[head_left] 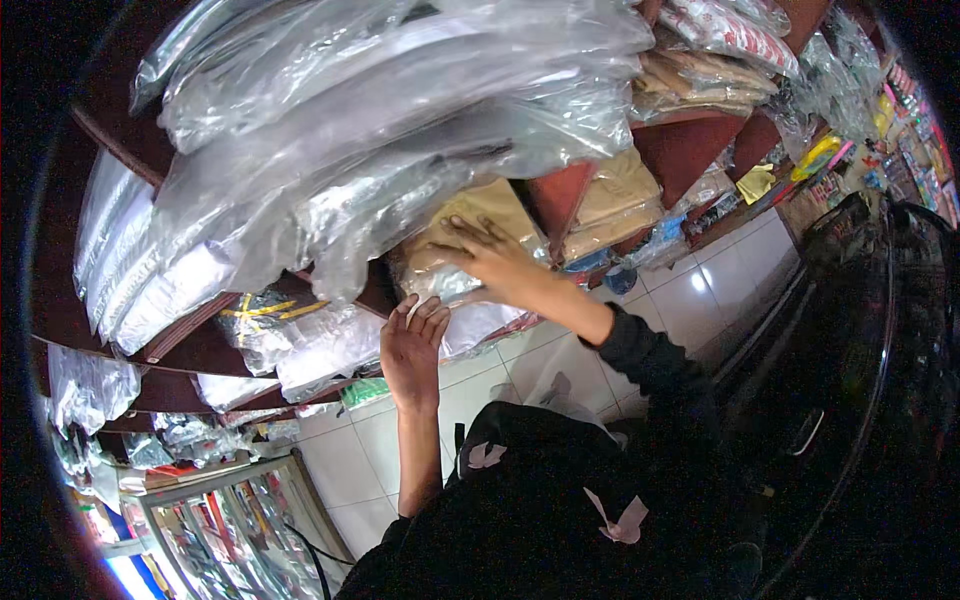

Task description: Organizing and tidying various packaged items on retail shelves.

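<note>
My right hand rests with fingers spread on a stack of tan garments in clear plastic, in a shelf compartment. Lower and to the left, my left hand is raised, palm showing and fingers slightly bent, by the front edge of that stack. It holds nothing that I can see. Large clear plastic packages lie piled above and droop over the front of the compartments. To the right of my right hand, another tan folded stack sits in its own compartment. White packaged items lie at the left.
Dark red-brown shelf boards divide the compartments. A tiled floor runs below the shelves. A glass-fronted display case stands at the lower left. At the right are a dark, shiny object and small colourful packaged goods.
</note>
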